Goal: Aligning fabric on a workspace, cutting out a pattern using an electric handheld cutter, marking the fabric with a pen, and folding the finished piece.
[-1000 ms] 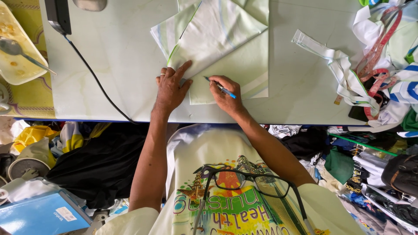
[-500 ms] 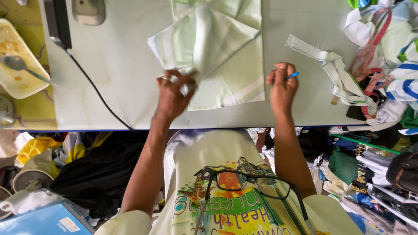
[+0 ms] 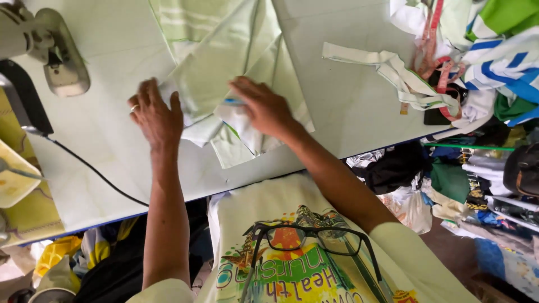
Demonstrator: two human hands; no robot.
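Folded pieces of light green fabric (image 3: 224,62) lie bunched on the pale table (image 3: 348,118) in front of me. My left hand (image 3: 154,115), with a ring on one finger, rests on the fabric's left corner with its fingers curled over the cloth. Pressing down on the crumpled lower folds is my right hand (image 3: 264,106), and a blue marker (image 3: 232,101) is pinched in its fingers. The two hands are a short way apart, at either side of the bundle.
A grey machine head (image 3: 53,50) stands at the table's top left, and a black cable (image 3: 90,168) runs from it toward the front edge. A white fabric strap (image 3: 393,70), a pink measuring tape (image 3: 441,76) and heaped clothes (image 3: 499,56) crowd the right. Glasses (image 3: 303,238) hang on my shirt.
The fabric was lifted by my left hand, then gathered and set down bunched. My right hand swung out to the right, then came back onto the cloth with the marker.
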